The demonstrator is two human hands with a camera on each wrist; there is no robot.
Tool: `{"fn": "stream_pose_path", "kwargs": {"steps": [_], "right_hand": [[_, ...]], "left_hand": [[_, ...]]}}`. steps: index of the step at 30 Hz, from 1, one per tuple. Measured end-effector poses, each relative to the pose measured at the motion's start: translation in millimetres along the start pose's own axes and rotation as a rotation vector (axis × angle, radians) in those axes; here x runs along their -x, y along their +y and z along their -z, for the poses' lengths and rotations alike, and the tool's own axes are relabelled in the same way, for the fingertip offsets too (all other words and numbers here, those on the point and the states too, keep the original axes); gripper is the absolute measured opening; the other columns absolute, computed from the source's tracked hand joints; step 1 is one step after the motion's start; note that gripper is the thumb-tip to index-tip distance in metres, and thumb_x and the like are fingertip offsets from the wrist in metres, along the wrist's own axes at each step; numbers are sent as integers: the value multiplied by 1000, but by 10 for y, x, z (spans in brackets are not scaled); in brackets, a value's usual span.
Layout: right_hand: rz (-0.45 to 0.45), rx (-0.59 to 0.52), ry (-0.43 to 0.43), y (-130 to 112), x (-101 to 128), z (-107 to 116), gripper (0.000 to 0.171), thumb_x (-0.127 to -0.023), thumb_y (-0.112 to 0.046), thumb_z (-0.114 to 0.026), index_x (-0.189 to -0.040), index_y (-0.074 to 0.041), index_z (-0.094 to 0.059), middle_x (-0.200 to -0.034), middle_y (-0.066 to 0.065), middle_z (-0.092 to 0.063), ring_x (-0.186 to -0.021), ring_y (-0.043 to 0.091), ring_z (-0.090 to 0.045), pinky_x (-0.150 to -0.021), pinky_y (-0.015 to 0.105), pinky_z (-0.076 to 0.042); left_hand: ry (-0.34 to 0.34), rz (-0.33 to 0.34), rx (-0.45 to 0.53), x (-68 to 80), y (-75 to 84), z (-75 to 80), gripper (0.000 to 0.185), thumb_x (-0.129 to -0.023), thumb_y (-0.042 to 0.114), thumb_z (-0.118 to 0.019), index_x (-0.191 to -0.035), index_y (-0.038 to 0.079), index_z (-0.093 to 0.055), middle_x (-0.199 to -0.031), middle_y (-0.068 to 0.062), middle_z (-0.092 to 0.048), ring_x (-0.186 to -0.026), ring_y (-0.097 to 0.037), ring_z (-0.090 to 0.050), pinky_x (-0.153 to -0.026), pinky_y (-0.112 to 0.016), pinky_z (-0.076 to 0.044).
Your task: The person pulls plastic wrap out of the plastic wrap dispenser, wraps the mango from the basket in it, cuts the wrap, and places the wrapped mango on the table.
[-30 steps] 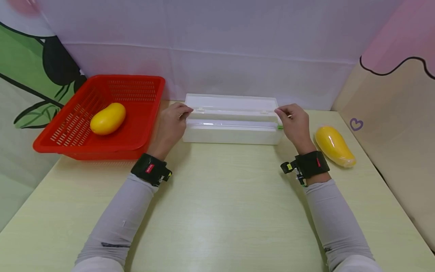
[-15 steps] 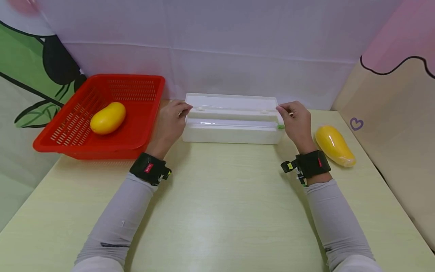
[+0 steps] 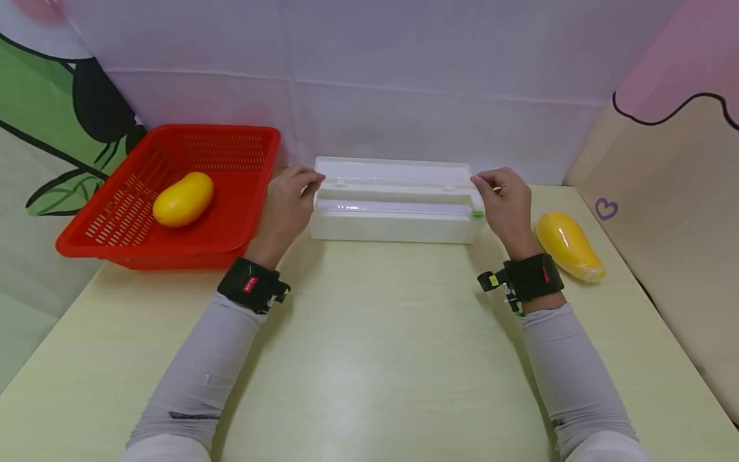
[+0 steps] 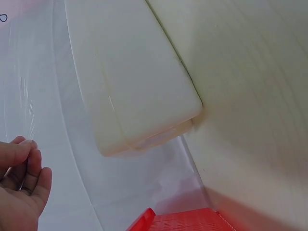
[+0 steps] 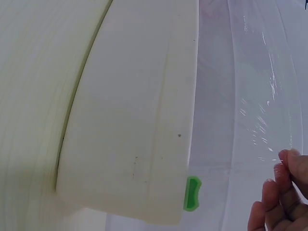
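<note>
Film: clear sheet (image 5: 250,96) stretched above the white dispenser box (image 3: 395,202) at the table's far middle
Left hand (image 3: 288,205): fingertips pinching the film's left end
Right hand (image 3: 508,204): fingertips pinching the right end
Risk: uneven pull would likely wrinkle or tear it
Nearby: red basket (image 3: 231,224), yellow fruit (image 3: 568,247)
</note>
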State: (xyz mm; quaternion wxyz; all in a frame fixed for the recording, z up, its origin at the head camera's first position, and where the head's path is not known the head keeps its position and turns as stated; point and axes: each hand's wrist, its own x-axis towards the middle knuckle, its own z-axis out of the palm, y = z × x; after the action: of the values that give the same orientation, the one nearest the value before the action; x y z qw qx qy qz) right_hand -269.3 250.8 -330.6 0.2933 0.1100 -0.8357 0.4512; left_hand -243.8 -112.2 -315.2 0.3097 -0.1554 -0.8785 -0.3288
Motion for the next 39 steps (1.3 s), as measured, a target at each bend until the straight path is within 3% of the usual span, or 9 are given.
{"fn": "stream_pose_path", "kwargs": {"steps": [14, 39], "right_hand": [[5, -26, 16, -70, -9, 40, 26, -98, -19, -64, -104, 4, -73, -97, 13, -63, -84, 12, -53, -77, 16, -46], [66, -46, 99, -162, -10, 64, 25, -97, -17, -65, -103, 5, -73, -96, 14, -62, -85, 8, -50, -80, 17, -44]], "left_hand": [[46, -31, 52, -7, 54, 41, 17, -94, -1, -63, -107, -4, -75, -101, -19, -70, -92, -31, -62, -87, -43, -56], [114, -28, 126, -34, 138, 145, 15, -93, 0, -66, -103, -4, -76, -96, -18, -70, -88, -29, -63, -85, -40, -56]]}}
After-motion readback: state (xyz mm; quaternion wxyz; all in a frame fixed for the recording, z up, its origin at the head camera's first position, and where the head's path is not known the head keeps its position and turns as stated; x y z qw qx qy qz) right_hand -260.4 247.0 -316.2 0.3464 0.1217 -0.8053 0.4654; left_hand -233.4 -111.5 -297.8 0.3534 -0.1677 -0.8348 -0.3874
